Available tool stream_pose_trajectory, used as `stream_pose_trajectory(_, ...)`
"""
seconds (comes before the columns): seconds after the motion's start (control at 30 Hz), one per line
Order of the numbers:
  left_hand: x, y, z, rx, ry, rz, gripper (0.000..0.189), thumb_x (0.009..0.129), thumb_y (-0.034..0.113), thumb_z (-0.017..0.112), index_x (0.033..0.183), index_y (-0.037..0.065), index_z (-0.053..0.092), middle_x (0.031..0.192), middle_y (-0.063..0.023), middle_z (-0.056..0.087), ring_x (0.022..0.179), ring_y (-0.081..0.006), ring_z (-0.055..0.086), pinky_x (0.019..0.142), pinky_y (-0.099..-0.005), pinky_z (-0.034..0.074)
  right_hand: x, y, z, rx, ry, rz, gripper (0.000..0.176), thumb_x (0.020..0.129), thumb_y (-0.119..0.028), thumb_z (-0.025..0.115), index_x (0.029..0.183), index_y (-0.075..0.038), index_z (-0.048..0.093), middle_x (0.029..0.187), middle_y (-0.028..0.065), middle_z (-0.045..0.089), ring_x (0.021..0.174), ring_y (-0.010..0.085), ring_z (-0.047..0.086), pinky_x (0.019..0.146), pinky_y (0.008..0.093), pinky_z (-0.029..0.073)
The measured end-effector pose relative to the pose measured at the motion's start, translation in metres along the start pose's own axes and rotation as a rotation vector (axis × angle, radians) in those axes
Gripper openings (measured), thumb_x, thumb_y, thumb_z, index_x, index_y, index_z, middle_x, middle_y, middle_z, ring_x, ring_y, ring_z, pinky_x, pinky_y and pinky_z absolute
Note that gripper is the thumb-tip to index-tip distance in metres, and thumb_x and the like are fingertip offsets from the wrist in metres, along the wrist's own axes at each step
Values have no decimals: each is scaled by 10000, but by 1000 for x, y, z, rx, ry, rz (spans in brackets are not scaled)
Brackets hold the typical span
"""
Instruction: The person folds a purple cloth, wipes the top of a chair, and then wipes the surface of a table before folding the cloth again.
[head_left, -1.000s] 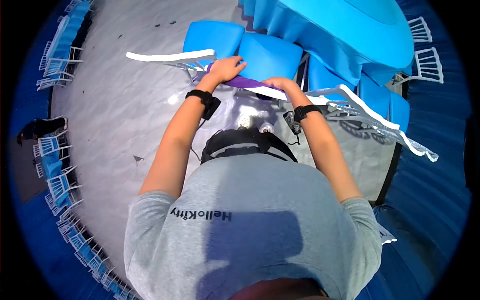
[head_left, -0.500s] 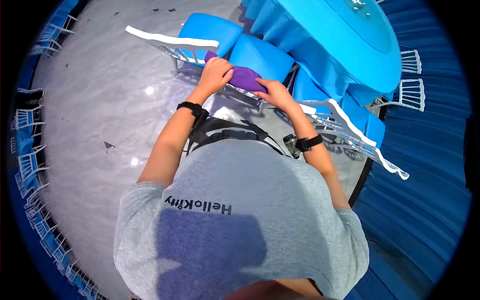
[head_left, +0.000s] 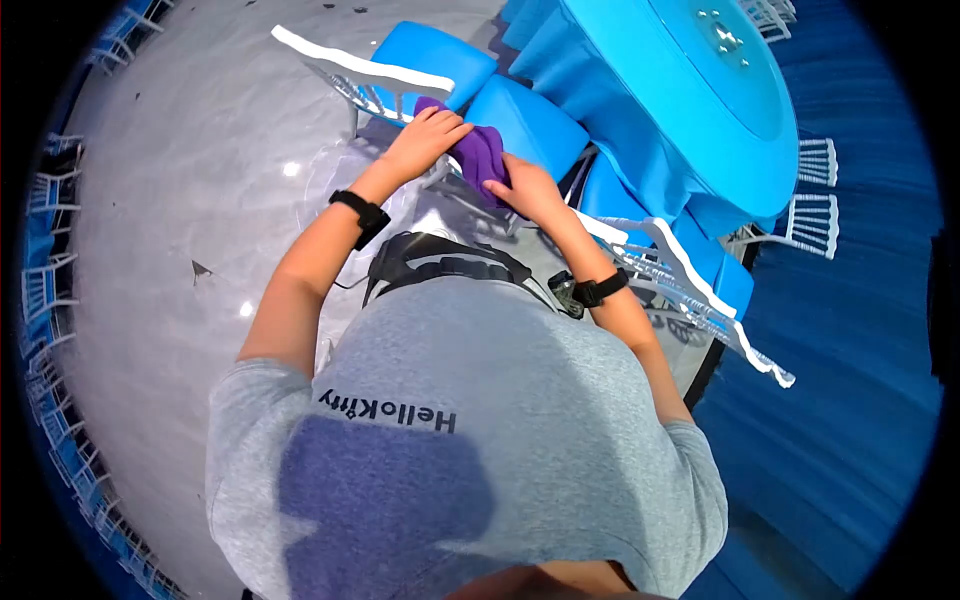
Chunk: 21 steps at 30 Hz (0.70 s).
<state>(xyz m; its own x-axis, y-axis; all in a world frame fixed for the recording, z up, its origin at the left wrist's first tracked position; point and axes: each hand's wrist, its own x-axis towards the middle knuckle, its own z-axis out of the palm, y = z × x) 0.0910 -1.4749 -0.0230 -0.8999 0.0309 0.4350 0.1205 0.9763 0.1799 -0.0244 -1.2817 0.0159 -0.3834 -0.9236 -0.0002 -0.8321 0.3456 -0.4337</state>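
Observation:
A purple cloth (head_left: 482, 155) is bunched over the back of a white chair with a blue seat (head_left: 530, 118). My left hand (head_left: 425, 142) grips the cloth's left part, fingers curled over it with a bit of purple poking out beyond them. At its right end, my right hand (head_left: 527, 188) has the cloth between thumb and fingers. Most of this chair's back rail is hidden under the cloth and my hands.
A second white chair (head_left: 365, 62) stands to the left, another white chair back (head_left: 690, 265) to the right. Beyond them is a round table with a bright blue cloth (head_left: 640, 110). Dark blue fabric (head_left: 840, 340) covers the right side; pale floor (head_left: 170, 340) spreads left.
The purple cloth has gone from stretched fairly flat to more bunched, its right part hanging lower. My right hand has shifted slightly down, my left elbow outward. The view has turned a little.

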Motion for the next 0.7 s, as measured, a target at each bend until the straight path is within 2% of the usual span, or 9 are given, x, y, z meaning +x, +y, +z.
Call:
stream_pose_trajectory(0.1, 4, 5, 12, 193, -115, -27, 333, 752, 125, 513, 1084, 90, 520, 974, -39, 527, 975, -195, 493, 837, -355, 346, 21, 0, 11, -90, -263, 178, 571, 685, -480, 680, 978, -5, 557, 881, 193, 623, 812, 342, 609, 688, 399, 484)
stream_pose_trajectory(0.2, 5, 8, 13, 279, -146, -51, 324, 758, 126, 506, 1080, 96, 512, 975, -41, 521, 974, -192, 495, 841, -374, 343, 44, 19, 13, 31, -385, 60, 596, 657, -513, 691, 910, 16, 585, 886, 209, 623, 809, 361, 602, 689, 390, 480)
stream_pose_trajectory(0.27, -2, 1, 21, 277, -90, -24, 348, 768, 122, 500, 1115, 104, 495, 996, -50, 518, 1001, -195, 491, 861, -390, 340, 53, 31, 11, 103, -461, 29, 588, 637, -493, 721, 876, 32, 602, 863, 181, 637, 769, 316, 614, 686, 370, 473)
stream_pose_trajectory(0.33, -7, -2, 26, 254, -5, 42, 380, 780, 125, 494, 1160, 118, 477, 1023, -60, 518, 1023, -200, 490, 885, -408, 335, 61, 40, 5, 478, -685, 21, 481, 681, -366, 737, 933, 24, 611, 850, 104, 648, 740, 194, 609, 669, 312, 469)
stream_pose_trajectory(0.37, -8, 1, 31, 252, 2, 4, 409, 789, 127, 486, 1196, 137, 459, 1046, -71, 519, 1040, -205, 489, 902, -428, 330, 68, 47, 7, 515, -837, 173, 471, 704, -293, 735, 1027, 14, 582, 897, 48, 635, 772, 125, 594, 696, 265, 472)
stream_pose_trajectory(0.4, -8, 0, 41, 263, 143, 1, 428, 771, 109, 500, 1193, 171, 467, 972, -47, 515, 997, -200, 494, 866, -416, 337, 70, 55, 11, 508, -834, 167, 471, 704, -293, 735, 1027, 14, 582, 897, 48, 635, 772, 125, 594, 696, 265, 472)
stream_pose_trajectory(0.47, -9, 0, 50, 273, 169, -46, 417, 776, 115, 492, 1184, 202, 475, 956, -33, 522, 987, -184, 500, 870, -411, 334, 69, 70, 24, 1021, -972, 418, 487, 743, -232, 703, 1124, 10, 521, 967, 60, 623, 830, 118, 597, 753, 251, 477)
stream_pose_trajectory(0.53, -7, 0, 51, 307, 231, -45, 398, 768, 129, 499, 1156, 220, 494, 900, 7, 526, 941, -147, 513, 876, -399, 330, 67, 73, 23, 1207, -987, 540, 493, 771, -180, 671, 1183, 0, 468, 1046, 70, 601, 898, 127, 595, 820, 250, 470)
stream_pose_trajectory(0.7, -3, -14, 56, 250, 356, 70, 317, 744, 128, 519, 1054, 190, 526, 816, -8, 525, 834, -169, 538, 836, -377, 396, 83, 64, 18, 1027, -1131, 472, 400, 768, -179, 664, 1100, -25, 501, 953, 21, 594, 834, 90, 569, 767, 240, 467)
